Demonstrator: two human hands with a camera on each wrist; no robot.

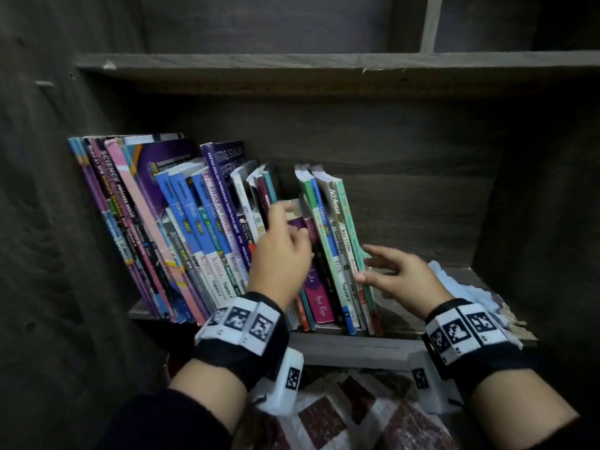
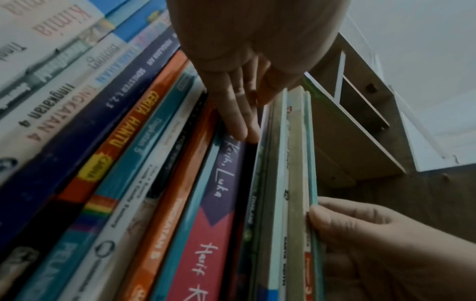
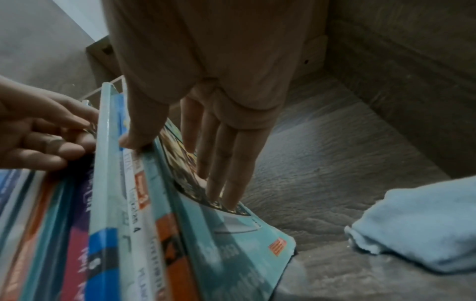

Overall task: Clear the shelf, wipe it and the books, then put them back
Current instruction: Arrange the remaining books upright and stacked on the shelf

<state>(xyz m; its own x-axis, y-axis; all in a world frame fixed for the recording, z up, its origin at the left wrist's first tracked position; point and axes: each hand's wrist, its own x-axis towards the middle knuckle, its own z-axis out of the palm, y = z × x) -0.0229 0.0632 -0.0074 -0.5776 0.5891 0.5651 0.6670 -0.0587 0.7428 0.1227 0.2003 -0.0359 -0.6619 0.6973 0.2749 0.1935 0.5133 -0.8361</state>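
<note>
The shelf (image 1: 406,323) keeps bare board at three o'clock of the leaning books (image 1: 207,241), where a pale cloth (image 3: 422,228) lies near the front edge; the left hand (image 1: 279,254) reaches, fingers straight, into a gap among the spines, holding nothing. The right hand (image 1: 399,274) pinches the end books (thumb on spines, fingers flat on the teal cover (image 3: 221,234)); readable: "Kimia", "Fizik", "Cerita Hantu".

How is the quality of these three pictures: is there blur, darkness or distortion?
Head view: dim, shelf walls nearly black, left hand motion-blurred, wide-angle bending at the edges. Left wrist view: near book spines soft and stretched. Right wrist view: right hand large and unsharp, blue cloth blurred.
</note>
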